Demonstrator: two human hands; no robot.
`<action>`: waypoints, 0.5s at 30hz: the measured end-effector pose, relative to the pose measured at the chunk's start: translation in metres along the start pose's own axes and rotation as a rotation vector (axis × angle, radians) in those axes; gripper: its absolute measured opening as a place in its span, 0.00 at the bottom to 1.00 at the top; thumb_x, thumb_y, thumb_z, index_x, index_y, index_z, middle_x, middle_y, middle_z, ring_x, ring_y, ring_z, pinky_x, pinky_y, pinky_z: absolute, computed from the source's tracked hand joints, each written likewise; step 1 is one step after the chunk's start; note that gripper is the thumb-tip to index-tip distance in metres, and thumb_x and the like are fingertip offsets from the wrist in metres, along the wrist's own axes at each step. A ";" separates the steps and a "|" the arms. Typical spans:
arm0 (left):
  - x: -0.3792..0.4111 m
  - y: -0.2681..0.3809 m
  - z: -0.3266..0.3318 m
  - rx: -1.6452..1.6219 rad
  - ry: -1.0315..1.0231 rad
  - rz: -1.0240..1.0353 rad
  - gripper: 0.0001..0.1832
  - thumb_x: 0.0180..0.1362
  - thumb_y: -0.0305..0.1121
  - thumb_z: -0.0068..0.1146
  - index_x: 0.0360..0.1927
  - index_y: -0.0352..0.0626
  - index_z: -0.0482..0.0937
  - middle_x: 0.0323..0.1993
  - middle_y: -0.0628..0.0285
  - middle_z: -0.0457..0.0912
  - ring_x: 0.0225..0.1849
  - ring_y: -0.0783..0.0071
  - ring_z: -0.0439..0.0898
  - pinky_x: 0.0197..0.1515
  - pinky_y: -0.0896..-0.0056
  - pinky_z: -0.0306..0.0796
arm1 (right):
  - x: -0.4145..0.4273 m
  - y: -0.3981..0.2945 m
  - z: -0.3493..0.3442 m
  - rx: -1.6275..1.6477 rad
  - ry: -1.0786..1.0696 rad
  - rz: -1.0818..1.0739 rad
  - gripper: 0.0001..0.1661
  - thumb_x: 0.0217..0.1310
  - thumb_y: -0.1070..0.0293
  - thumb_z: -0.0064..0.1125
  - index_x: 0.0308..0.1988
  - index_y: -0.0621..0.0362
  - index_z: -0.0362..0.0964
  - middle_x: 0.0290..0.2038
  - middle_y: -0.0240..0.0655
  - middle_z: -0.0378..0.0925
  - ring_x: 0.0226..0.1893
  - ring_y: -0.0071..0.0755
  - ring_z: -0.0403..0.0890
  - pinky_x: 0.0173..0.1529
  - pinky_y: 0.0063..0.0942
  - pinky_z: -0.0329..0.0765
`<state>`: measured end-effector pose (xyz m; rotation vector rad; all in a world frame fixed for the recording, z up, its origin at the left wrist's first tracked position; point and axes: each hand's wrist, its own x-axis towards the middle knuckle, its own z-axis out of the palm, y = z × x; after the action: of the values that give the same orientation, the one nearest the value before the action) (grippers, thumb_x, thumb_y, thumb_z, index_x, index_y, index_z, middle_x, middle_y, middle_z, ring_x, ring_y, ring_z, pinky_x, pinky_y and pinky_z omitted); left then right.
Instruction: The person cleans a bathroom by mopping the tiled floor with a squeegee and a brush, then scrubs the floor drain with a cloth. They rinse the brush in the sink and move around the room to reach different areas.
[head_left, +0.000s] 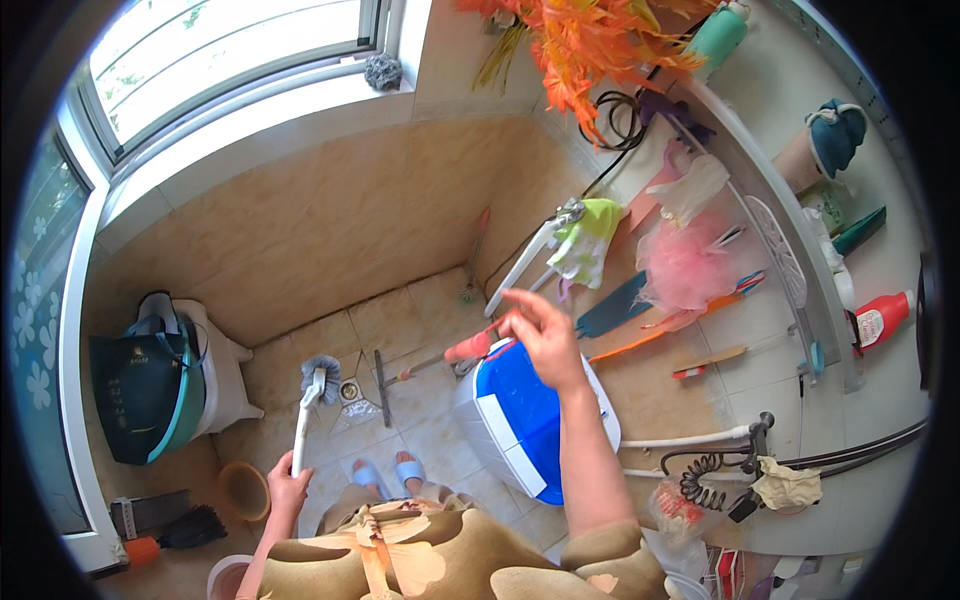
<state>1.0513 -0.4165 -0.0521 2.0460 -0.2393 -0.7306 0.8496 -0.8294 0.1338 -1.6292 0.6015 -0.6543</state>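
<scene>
My left hand (288, 486) is closed around the white handle of a toilet brush (302, 427). Its grey-bristled head is raised above the floor beside the drain (350, 391). My right hand (546, 341) is over the blue lid of a white bin (517, 420), index finger stretched out. A thin red loop runs from its fingers to the red handle of a floor squeegee (466, 348). The squeegee slants down to the left, its dark blade (382, 388) just right of the drain. Whether the blade touches the tiles, I cannot tell.
A dark bag (139, 397) and teal basin lie against a white stool (217, 360) at left. A tan bucket (244, 491) stands below. Along the right wall hang a pink bath pouf (686, 266), a green cloth (589, 240) and several brushes, under a shelf (810, 225) with bottles.
</scene>
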 end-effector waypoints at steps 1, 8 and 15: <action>0.003 -0.003 0.002 0.023 -0.025 0.005 0.21 0.47 0.25 0.61 0.48 0.39 0.76 0.17 0.70 0.71 0.15 0.84 0.68 0.15 0.78 0.63 | 0.012 -0.002 0.001 -0.038 -0.026 -0.006 0.17 0.61 0.78 0.48 0.51 0.63 0.69 0.30 0.31 0.76 0.32 0.19 0.75 0.39 0.18 0.73; 0.029 -0.022 -0.033 -0.017 0.036 -0.152 0.21 0.46 0.27 0.63 0.47 0.41 0.77 0.24 0.66 0.77 0.21 0.80 0.73 0.23 0.74 0.69 | 0.053 -0.025 0.073 0.121 -0.139 0.031 0.21 0.58 0.80 0.44 0.52 0.62 0.68 0.36 0.35 0.78 0.31 0.21 0.76 0.37 0.21 0.76; 0.029 -0.040 -0.071 0.204 0.124 -0.065 0.24 0.44 0.35 0.67 0.48 0.43 0.78 0.32 0.58 0.82 0.32 0.72 0.79 0.39 0.68 0.73 | 0.044 -0.067 0.148 0.203 -0.435 -0.102 0.23 0.50 0.87 0.38 0.47 0.66 0.69 0.43 0.51 0.77 0.30 0.27 0.78 0.39 0.25 0.78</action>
<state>1.1112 -0.3565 -0.0680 2.2930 -0.1824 -0.6377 0.9873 -0.7472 0.1853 -1.5523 0.1308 -0.3996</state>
